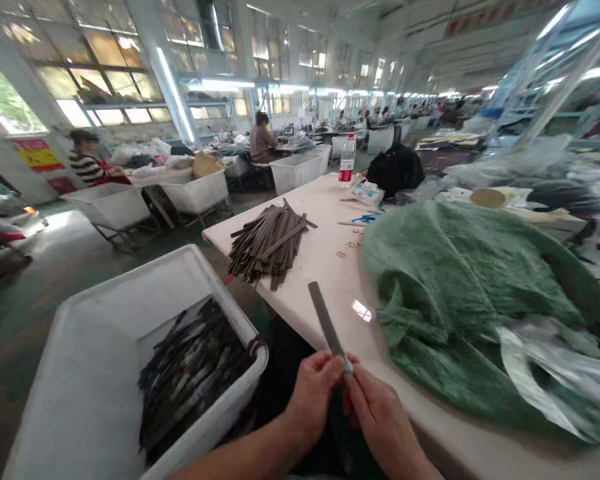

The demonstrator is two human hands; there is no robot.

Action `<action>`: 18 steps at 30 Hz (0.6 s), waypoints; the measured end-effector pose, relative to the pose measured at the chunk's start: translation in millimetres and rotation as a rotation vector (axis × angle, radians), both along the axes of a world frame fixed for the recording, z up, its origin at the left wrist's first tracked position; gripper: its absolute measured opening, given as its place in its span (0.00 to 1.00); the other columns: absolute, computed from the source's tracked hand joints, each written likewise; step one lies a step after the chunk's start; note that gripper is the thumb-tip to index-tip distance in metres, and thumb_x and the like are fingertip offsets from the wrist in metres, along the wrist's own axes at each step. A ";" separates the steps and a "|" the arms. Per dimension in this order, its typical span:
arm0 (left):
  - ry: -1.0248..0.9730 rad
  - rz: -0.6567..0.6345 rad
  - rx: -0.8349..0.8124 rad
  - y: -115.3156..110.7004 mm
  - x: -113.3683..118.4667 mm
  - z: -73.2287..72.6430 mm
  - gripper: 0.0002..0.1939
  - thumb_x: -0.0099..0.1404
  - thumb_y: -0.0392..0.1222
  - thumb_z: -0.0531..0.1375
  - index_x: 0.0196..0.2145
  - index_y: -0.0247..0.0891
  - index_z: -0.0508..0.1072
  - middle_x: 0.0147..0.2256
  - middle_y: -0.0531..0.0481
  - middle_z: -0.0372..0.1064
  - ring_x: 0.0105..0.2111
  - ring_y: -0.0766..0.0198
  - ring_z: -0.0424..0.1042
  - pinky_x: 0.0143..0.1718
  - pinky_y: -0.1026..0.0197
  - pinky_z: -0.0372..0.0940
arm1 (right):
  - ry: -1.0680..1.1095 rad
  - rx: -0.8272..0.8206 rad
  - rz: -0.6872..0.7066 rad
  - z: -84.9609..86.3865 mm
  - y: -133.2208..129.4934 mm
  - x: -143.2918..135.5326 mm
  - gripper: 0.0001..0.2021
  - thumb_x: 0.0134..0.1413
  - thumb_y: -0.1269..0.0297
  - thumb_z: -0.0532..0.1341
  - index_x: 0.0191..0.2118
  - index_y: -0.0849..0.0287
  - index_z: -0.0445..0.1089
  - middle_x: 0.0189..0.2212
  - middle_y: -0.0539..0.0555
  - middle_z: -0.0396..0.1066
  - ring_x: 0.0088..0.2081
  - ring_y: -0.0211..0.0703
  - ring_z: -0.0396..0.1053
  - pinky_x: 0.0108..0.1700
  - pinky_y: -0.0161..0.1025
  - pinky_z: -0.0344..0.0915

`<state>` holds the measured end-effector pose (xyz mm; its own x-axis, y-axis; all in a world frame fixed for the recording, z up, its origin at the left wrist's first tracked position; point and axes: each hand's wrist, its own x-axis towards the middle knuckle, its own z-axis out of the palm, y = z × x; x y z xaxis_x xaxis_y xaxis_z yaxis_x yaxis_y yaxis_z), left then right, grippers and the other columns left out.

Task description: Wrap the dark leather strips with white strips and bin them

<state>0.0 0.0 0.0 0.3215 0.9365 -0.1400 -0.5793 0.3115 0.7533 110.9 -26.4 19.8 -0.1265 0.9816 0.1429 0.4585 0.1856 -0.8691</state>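
A flat grey-brown fabric strap [324, 313] points away from me over the table edge. My left hand [307, 397] pinches it between thumb and fingers near its lower part. Right beside it, my right hand [380, 403] is closed on the same strap, fingertips almost touching the left thumb. A small pale, shiny bit shows between the fingertips; its kind is hard to make out. Beyond my hands, a fanned pile of similar straps [273, 243] lies at the table's left edge. Several small gold-coloured metal pieces [351, 245] lie to the right of that pile.
To my left stands a white plastic bin [105, 300] holding many dark strips [195, 373]. A large green woven sack [460, 293] covers the right of the white table [325, 260]. A bottle [347, 160], blue-handled scissors [367, 219] and a black bag [397, 167] are farther back. People sit beyond.
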 end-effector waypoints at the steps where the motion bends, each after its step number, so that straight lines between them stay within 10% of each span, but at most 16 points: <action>1: 0.004 -0.006 0.012 3.3 -2.9 1.9 0.16 0.60 0.50 0.63 0.35 0.30 0.76 0.18 0.52 0.66 0.14 0.68 0.63 0.15 0.66 0.58 | -0.016 -0.012 0.002 -3.9 -1.8 3.3 0.20 0.68 0.53 0.45 0.26 0.55 0.60 0.20 0.48 0.63 0.22 0.39 0.63 0.26 0.35 0.58; 7: -0.026 0.252 0.057 33.8 -18.4 24.6 0.19 0.55 0.49 0.68 0.40 0.34 0.78 0.41 0.43 0.75 0.40 0.61 0.73 0.42 0.63 0.66 | -0.030 -0.135 0.050 -21.0 -12.0 13.7 0.19 0.68 0.51 0.44 0.32 0.56 0.63 0.20 0.47 0.65 0.20 0.39 0.65 0.25 0.33 0.60; 13: 0.024 0.053 -0.061 14.3 -1.3 12.9 0.16 0.57 0.48 0.67 0.35 0.31 0.78 0.28 0.44 0.74 0.25 0.65 0.70 0.25 0.66 0.63 | -0.020 -0.061 -0.010 -13.8 -3.9 14.5 0.19 0.68 0.51 0.45 0.31 0.55 0.63 0.20 0.48 0.65 0.21 0.40 0.65 0.25 0.35 0.59; 18: -0.091 0.247 0.023 40.1 -15.6 30.9 0.19 0.55 0.48 0.68 0.42 0.36 0.77 0.45 0.44 0.74 0.41 0.60 0.73 0.41 0.63 0.66 | -0.073 -0.076 0.039 -18.6 -5.0 16.5 0.19 0.67 0.51 0.45 0.33 0.56 0.65 0.19 0.48 0.65 0.21 0.41 0.67 0.25 0.35 0.61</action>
<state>-15.6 40.1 30.9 0.0932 0.9907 -0.0987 -0.7016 0.1357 0.6996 127.4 -31.5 1.2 -0.1722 0.9834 0.0574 0.5149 0.1395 -0.8458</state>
